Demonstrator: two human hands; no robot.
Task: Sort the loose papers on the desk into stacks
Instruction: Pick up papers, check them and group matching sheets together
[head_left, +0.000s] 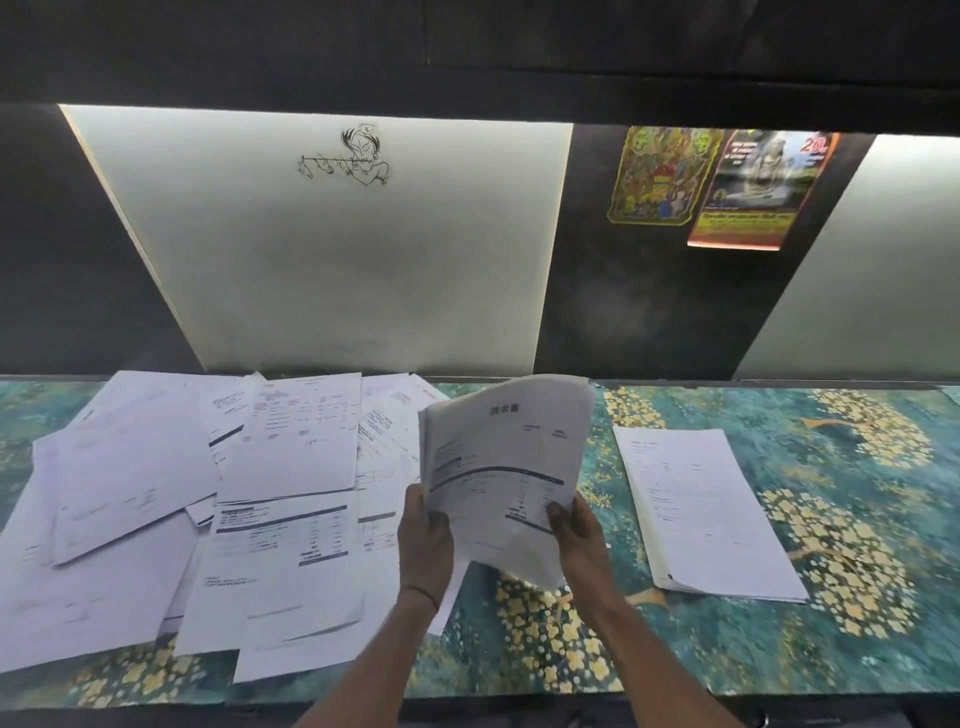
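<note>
Both hands hold a bundle of printed sheets (506, 457) lifted above the middle of the desk, its top edge curling away from me. My left hand (425, 535) grips the bundle's lower left edge, and my right hand (574, 530) pinches its lower right corner. A wide spread of loose papers (208, 499) lies overlapping across the left half of the desk. To the right, one neat stack of papers (701, 514) rests flat on the desk cover.
The desk carries a teal cover with yellow flower patterns (857, 519). A white wall panel with a line drawing (345, 156) rises behind the desk. Two colourful posters (717, 182) hang on the dark wall strip at the right. The desk's front edge (519, 699) runs below my forearms.
</note>
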